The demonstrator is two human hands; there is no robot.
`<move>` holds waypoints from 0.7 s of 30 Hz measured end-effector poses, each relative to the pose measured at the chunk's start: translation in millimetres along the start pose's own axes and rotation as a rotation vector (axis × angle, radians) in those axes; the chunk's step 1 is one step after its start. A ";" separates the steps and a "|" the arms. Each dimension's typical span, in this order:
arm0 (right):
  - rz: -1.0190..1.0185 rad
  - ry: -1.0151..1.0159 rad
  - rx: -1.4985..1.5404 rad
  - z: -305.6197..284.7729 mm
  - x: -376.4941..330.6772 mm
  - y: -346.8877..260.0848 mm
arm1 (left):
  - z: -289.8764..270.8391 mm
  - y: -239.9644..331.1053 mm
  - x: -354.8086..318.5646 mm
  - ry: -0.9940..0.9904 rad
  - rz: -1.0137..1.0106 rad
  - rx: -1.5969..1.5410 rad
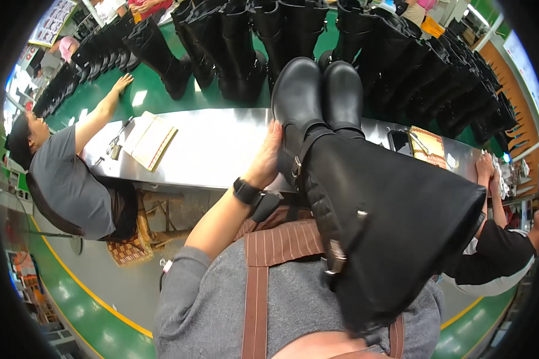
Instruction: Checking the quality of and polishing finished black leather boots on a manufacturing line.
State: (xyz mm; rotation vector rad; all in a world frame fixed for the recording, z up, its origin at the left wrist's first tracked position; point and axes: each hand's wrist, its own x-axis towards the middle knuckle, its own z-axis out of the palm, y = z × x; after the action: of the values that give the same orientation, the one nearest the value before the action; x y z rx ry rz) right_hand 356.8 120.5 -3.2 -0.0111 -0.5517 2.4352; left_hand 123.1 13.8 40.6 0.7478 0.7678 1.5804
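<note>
A pair of tall black boots point(389, 203) is held up in front of me, toes pointing away and wide shaft tops toward my right side. The nearer boot has ankle straps with a buckle point(296, 166), a quilted panel and another buckle point(336, 256) near the top. My left hand point(270, 157) is closed on the ankle area of the left boot, thumb upward; its other fingers are mostly behind the boot. At the lower edge my right forearm point(323, 346) shows, reaching under the shafts. The boots hide my right hand.
A metal-topped bench point(221, 140) runs across in front, bearing an open notebook point(147, 140), pens, a dark phone-like device point(399, 141) and another notebook point(427, 145). Rows of black boots point(224, 48) stand on the green surface beyond. Co-workers sit at left point(72, 173) and right point(497, 254).
</note>
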 end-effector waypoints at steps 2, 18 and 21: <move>-0.007 0.010 0.023 8.4 -7.3 2.9 | -4.5 -11.5 -2.6 0.079 -0.141 -0.108; -0.164 0.149 -0.042 62.7 -15.6 24.3 | -5.9 13.3 -50.8 0.029 0.004 -0.402; -0.208 0.217 -0.151 69.2 -16.7 30.1 | -2.8 12.5 -52.5 0.090 0.023 -0.412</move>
State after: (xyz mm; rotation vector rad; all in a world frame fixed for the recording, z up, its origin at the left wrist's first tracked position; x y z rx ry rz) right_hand 342.8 62.6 46.1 -0.2652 -0.6043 2.1525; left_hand 120.4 -39.9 46.4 0.3877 0.4732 1.7297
